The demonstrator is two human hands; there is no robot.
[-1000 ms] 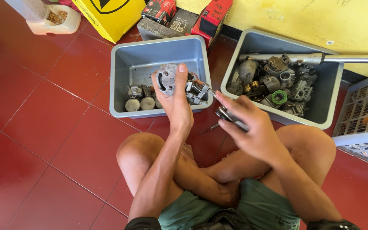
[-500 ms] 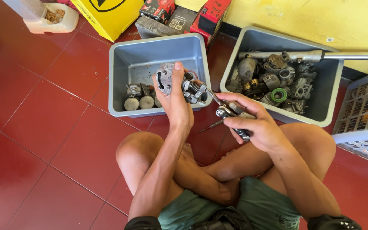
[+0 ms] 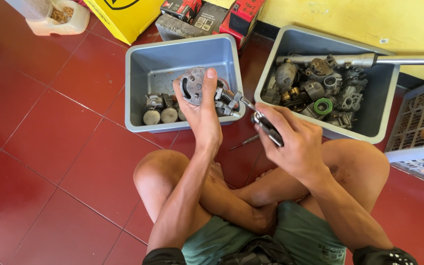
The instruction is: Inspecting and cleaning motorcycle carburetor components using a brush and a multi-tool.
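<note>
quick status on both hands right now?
Left hand: closed on a round metal engine part, held above the grey bin.
Right hand: closed on a hand tool, its tip at the part.

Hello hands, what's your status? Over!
Left hand grips round metal part. Right hand grips dark tool, tip at the part. Nothing between them.

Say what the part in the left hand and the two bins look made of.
Round part: bare grey metal, dull cast look, with a coiled steel spring. Left bin and right bin: grey moulded plastic by their smooth matte walls and rounded rims.
</note>
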